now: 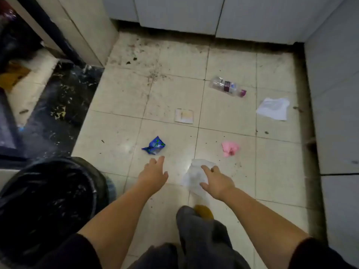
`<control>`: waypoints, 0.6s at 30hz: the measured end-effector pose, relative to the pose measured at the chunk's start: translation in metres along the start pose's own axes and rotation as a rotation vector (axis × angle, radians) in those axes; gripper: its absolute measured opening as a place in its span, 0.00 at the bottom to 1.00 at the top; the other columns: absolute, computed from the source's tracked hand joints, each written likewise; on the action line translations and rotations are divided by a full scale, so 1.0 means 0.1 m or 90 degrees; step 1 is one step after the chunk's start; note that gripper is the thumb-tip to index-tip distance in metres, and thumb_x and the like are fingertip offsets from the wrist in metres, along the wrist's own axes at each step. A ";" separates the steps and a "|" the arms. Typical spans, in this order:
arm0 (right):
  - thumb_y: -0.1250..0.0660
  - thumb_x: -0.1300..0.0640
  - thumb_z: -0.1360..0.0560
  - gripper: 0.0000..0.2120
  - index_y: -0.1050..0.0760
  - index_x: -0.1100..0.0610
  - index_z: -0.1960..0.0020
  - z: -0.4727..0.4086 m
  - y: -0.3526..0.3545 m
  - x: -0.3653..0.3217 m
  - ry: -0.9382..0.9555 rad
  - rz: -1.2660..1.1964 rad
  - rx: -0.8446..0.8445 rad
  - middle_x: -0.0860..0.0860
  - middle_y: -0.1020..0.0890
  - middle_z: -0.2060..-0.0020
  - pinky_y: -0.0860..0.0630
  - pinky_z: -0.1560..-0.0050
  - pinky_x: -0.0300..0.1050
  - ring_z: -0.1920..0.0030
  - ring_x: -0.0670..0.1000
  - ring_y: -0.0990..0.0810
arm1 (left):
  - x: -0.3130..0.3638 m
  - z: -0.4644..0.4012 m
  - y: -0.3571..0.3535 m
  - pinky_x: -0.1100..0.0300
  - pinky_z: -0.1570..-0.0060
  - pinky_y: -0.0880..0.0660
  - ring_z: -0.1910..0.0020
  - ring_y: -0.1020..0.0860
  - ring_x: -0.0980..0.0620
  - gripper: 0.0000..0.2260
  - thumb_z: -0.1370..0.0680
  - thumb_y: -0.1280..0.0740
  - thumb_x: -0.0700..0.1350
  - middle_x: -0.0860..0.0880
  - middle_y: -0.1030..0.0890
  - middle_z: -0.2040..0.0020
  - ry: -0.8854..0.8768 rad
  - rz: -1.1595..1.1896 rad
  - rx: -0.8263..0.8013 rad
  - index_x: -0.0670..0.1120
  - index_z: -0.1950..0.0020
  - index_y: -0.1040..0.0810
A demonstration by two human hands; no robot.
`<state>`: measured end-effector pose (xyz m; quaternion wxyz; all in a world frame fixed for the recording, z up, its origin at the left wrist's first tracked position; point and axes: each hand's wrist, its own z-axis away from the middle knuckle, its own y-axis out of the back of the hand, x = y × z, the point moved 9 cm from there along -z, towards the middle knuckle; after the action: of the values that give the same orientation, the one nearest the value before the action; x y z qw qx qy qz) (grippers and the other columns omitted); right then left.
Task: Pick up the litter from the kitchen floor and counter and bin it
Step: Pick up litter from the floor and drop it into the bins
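Litter lies scattered on the tiled floor (120, 94). A crumpled blue wrapper (154, 146) sits just beyond my left hand (154, 174), which hovers open with its fingers spread and nothing in it. My right hand (215, 181) is over a clear plastic bag (194, 176), fingers spread and touching it without a closed grip. Further out are a pink crumpled piece (230, 148), a small square paper packet (184, 116), a white sheet (273, 108) and an empty clear bottle (227, 86) on its side. A bin with a black liner (48, 193) stands at the lower left.
White cabinet fronts (252, 16) line the far side and the right side (334, 94). A black marble threshold (62, 109) leads left into another room. My dark trouser leg (198, 230) and yellow slipper (204, 210) are below my hands. Dirt specks dot the floor.
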<state>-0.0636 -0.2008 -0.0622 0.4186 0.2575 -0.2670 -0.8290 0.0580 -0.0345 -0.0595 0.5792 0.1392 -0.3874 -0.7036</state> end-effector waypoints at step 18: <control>0.44 0.62 0.23 0.17 0.32 0.55 0.35 -1.77 -1.26 0.42 0.047 0.079 -0.038 0.58 0.26 0.36 0.29 0.40 0.49 0.37 0.60 0.26 | -0.59 -1.97 -1.11 0.49 0.43 0.25 0.43 0.24 0.39 0.19 0.23 0.35 0.40 0.38 0.26 0.39 -0.045 -0.030 -0.064 0.44 0.34 0.34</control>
<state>-0.0400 -0.2119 -0.2823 0.4862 0.2586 -0.2420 -0.7989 0.1238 -0.0521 -0.2826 0.5550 0.0940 -0.3685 -0.7399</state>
